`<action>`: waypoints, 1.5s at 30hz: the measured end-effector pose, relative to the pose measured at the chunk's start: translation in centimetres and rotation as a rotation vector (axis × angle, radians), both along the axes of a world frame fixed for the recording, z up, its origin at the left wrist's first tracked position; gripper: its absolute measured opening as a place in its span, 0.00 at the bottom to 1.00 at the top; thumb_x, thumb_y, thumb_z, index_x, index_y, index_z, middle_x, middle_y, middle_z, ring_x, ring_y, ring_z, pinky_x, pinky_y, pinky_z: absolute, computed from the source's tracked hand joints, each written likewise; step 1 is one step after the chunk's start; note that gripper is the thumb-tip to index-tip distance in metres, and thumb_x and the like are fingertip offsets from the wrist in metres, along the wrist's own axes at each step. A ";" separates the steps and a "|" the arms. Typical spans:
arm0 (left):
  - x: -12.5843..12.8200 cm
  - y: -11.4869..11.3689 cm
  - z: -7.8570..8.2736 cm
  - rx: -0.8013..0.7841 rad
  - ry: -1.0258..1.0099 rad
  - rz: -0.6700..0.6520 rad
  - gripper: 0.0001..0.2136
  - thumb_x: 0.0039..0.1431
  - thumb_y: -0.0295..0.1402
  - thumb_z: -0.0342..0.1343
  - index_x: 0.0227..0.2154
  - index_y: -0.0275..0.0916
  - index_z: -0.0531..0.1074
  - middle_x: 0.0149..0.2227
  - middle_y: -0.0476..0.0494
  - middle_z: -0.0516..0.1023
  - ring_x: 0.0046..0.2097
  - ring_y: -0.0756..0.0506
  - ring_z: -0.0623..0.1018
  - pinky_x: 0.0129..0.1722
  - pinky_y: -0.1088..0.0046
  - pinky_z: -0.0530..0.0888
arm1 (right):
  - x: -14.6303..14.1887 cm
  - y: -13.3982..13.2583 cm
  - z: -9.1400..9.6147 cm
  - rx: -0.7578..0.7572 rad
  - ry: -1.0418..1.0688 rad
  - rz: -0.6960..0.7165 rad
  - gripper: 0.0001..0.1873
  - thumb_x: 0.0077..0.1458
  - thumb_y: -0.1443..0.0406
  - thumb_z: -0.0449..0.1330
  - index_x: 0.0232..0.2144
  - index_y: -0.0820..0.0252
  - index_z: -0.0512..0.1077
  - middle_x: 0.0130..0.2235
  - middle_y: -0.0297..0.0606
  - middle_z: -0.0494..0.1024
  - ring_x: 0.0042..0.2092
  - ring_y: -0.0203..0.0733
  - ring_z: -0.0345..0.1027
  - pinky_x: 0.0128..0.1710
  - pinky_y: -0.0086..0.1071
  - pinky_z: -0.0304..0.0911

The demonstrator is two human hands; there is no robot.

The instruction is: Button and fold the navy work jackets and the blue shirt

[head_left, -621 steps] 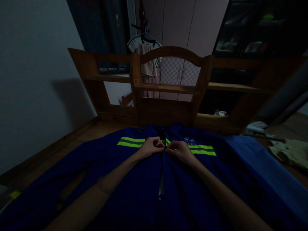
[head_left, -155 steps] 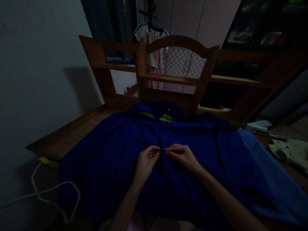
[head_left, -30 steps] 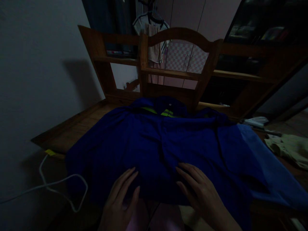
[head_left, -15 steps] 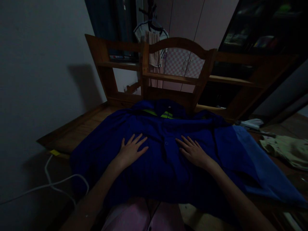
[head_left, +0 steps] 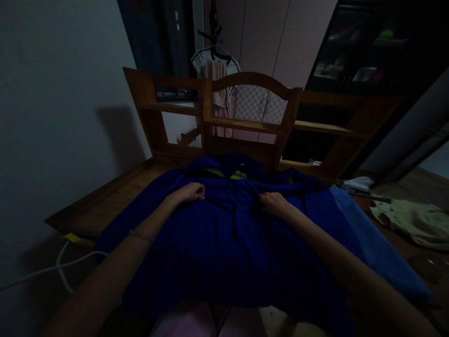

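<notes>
1. Blue garment (head_left: 210,248): laid out across the wooden tabletop (head_left: 105,199), directly in front of the wearer, with collar toward the far edge and near edge toward the wearer. Cloth rumpled, with creases running between the two hands.
2. Left hand (head_left: 192,191): on the upper part of the garment, left of its middle line; fingers curled inward, closed on a bit of the cloth. Thin band (head_left: 138,235) around the forearm.
3. Right hand (head_left: 274,203): on the opposite side of the middle line, roughly level with the left and well apart from it; fingers drawn into a loose fist, likewise closed on the cloth.
4. Button (head_left: 238,215): on the middle line, between the hands and slightly nearer the wearer.
5. Yellow-green stripes (head_left: 238,175): visible near the collar, just below a small pale label (head_left: 242,164).
6. Light blue cloth (head_left: 379,243): beside the garment at right, partly covered by it. Pale green cloth (head_left: 414,220) farther right.
7. White cable (head_left: 80,260): at lower left, partly hidden behind the left forearm; yellow piece (head_left: 72,238) at the tabletop corner.
8. Wooden shelf unit (head_left: 245,124): along the far edge — hanging clothes (head_left: 217,86) and checkered cupboard doors (head_left: 250,103) visible through and above the openings.
</notes>
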State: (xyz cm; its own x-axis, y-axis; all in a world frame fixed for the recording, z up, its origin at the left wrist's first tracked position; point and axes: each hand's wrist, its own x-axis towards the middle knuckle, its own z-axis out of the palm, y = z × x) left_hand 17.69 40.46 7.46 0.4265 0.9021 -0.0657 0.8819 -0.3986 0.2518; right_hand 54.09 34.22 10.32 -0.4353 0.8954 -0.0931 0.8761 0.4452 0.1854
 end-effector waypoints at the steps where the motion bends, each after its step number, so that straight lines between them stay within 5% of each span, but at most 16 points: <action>1: 0.2 -0.1 0.0 0.029 0.002 0.015 0.05 0.52 0.33 0.58 0.31 0.40 0.71 0.36 0.47 0.74 0.39 0.47 0.75 0.37 0.76 0.68 | 0.0 0.0 0.2 0.029 0.002 -0.014 0.14 0.55 0.68 0.55 0.45 0.63 0.68 0.44 0.45 0.74 0.44 0.46 0.71 0.39 0.31 0.61; 10: 5.9 1.1 2.6 0.515 -0.030 0.378 0.13 0.66 0.28 0.35 0.49 0.34 0.59 0.50 0.31 0.64 0.42 0.41 0.75 0.40 0.65 0.70 | 0.6 3.7 3.2 0.328 0.079 -0.289 0.13 0.61 0.70 0.44 0.48 0.66 0.60 0.47 0.51 0.68 0.41 0.47 0.71 0.35 0.33 0.61; 14: 8.4 1.2 3.1 0.483 -0.009 0.320 0.11 0.63 0.29 0.43 0.46 0.33 0.63 0.48 0.33 0.66 0.41 0.41 0.76 0.39 0.67 0.71 | -0.2 4.2 2.6 0.342 0.112 -0.333 0.15 0.61 0.72 0.44 0.49 0.65 0.60 0.47 0.51 0.67 0.40 0.46 0.71 0.35 0.33 0.63; 18: 9.4 -2.2 2.8 0.531 -0.094 0.209 0.10 0.62 0.30 0.45 0.45 0.35 0.66 0.49 0.36 0.66 0.49 0.41 0.71 0.48 0.66 0.68 | -1.7 1.2 2.3 0.384 0.305 -0.171 0.20 0.59 0.70 0.48 0.54 0.62 0.59 0.55 0.49 0.61 0.52 0.46 0.64 0.45 0.32 0.62; 22: 10.1 -6.0 1.4 0.240 -0.314 -0.052 0.10 0.58 0.38 0.53 0.40 0.40 0.69 0.42 0.43 0.70 0.43 0.44 0.73 0.44 0.70 0.69 | -3.3 -3.6 1.3 0.134 0.542 0.160 0.15 0.60 0.68 0.50 0.48 0.55 0.67 0.47 0.38 0.69 0.45 0.38 0.68 0.44 0.28 0.62; 27: 11.4 -6.5 -1.3 -0.067 -0.430 -0.121 0.17 0.49 0.41 0.62 0.40 0.40 0.71 0.38 0.46 0.73 0.39 0.46 0.74 0.38 0.73 0.69 | -4.2 -7.0 -1.9 -0.002 0.498 0.146 0.12 0.60 0.68 0.50 0.41 0.57 0.72 0.40 0.37 0.71 0.38 0.36 0.69 0.39 0.27 0.63; 39: 12.3 -3.2 -1.8 -0.311 -0.448 -0.126 0.10 0.46 0.37 0.62 0.30 0.37 0.74 0.26 0.48 0.77 0.27 0.49 0.75 0.25 0.77 0.66 | -4.0 -6.9 -3.7 0.019 0.618 0.122 0.14 0.58 0.72 0.51 0.41 0.58 0.75 0.39 0.38 0.71 0.38 0.35 0.68 0.40 0.27 0.63; 45: 10.7 -2.7 -1.3 -0.628 -0.757 -0.218 0.15 0.43 0.39 0.64 0.32 0.33 0.75 0.28 0.46 0.77 0.29 0.49 0.76 0.30 0.74 0.71 | -3.9 -5.4 -2.9 -0.058 0.659 0.120 0.16 0.59 0.70 0.52 0.46 0.54 0.75 0.38 0.37 0.72 0.36 0.35 0.69 0.38 0.26 0.62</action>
State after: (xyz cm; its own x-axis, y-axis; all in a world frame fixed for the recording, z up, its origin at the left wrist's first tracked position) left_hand 28.35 37.80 6.15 0.7043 0.6948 -0.1459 0.3267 -0.1347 0.9355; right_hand 50.14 28.81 7.38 -0.5139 0.8388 0.1796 0.7416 0.5397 -0.3984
